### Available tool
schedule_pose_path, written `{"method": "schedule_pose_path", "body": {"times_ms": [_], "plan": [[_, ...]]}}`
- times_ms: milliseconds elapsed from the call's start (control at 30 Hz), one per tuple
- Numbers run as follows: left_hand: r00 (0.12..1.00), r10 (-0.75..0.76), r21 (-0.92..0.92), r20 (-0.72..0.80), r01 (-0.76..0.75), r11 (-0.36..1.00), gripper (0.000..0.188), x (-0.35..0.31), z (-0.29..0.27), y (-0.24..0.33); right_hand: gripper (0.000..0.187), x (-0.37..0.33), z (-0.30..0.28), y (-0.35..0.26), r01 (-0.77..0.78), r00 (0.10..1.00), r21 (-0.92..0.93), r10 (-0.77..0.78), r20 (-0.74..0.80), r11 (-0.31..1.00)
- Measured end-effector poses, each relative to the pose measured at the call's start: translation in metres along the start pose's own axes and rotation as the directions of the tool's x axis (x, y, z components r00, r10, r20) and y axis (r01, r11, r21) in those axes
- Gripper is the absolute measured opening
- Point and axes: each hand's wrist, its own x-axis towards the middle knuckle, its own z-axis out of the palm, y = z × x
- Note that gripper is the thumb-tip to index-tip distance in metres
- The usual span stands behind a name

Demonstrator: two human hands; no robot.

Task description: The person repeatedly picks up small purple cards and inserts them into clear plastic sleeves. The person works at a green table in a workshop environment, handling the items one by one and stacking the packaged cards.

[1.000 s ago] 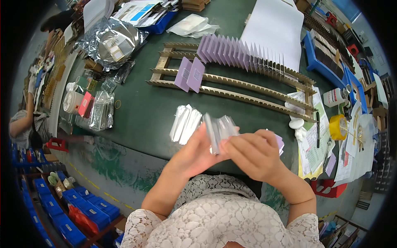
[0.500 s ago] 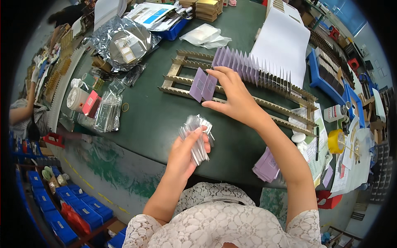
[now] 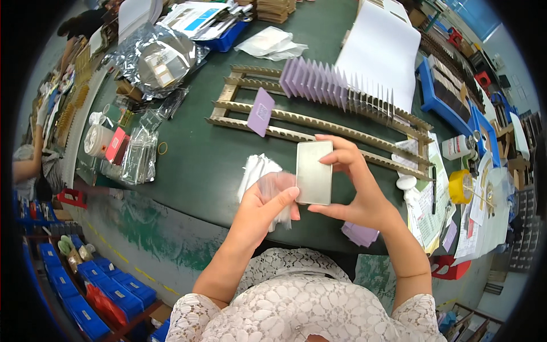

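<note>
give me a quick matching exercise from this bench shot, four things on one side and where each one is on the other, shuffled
Things:
1. grey flat plate
2. lone purple card
3. yellow tape roll
4. clear sleeves

Places:
A. standing alone in the wooden slotted rack
B. under the left hand
C. held in the right hand
D. on the papers at the right of the table

Pairs: 1-C, 2-A, 3-D, 4-B

plate: matt grey metal, smooth
sleeves: clear glossy plastic
rack: rough bare wood
table: matt green
</note>
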Motion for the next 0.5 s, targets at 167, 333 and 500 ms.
{"method": "schedule_pose_path", "body": {"times_ms": [167,333,500], "plan": [[0.999,0.016,0.144,-0.037,-0.011,0.989,0.013,0.002,0.025,-0.008,0.056,-0.050,-0.009,0.004,-0.110,0.990,-0.283,0.078,-0.121,0.953],[0.989,-0.133,0.105,0.060,0.126,0.986,0.017,0.003,0.044,-0.011,0.043,-0.071,-0.017,0.004,-0.127,0.931,-0.159,0.063,-0.359,0.979],[0.979,-0.202,0.140,0.013,0.198,0.970,0.017,0.004,0.044,-0.014,0.045,-0.090,-0.027,0.010,-0.137,0.900,-0.082,0.089,-0.427,0.987]]}}
